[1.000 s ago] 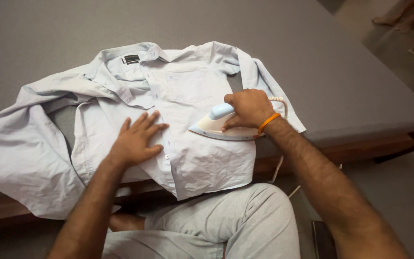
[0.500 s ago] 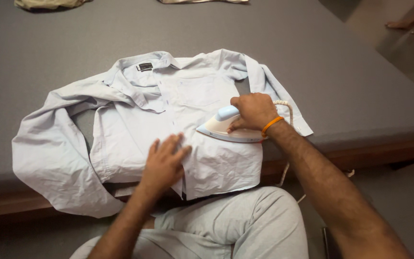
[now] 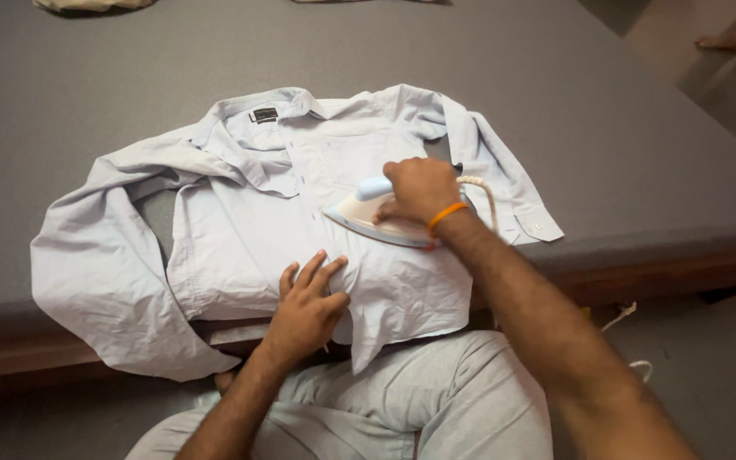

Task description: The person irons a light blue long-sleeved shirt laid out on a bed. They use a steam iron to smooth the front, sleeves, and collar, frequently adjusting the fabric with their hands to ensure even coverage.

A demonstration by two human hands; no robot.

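Note:
A pale blue shirt (image 3: 240, 221) lies spread, front up, on a grey padded surface (image 3: 129, 94), its hem hanging over the near edge. My right hand (image 3: 419, 189), with an orange band at the wrist, grips the handle of a white and light-blue iron (image 3: 366, 215) resting on the shirt's right front panel. A cream cord (image 3: 480, 194) runs from the iron's back. My left hand (image 3: 307, 302) presses flat on the shirt's lower front near the hem, fingers spread, just below the iron's tip.
The grey surface has a wooden edge (image 3: 658, 273) along the near side. My legs in light trousers (image 3: 402, 409) sit below it. A bundle of cloth (image 3: 87, 4) lies at the far left. Someone's bare foot (image 3: 726, 38) shows at top right.
My left hand has slid down the shirt front toward the hem. The iron, in my right hand, has stayed on the right panel while the view shifted.

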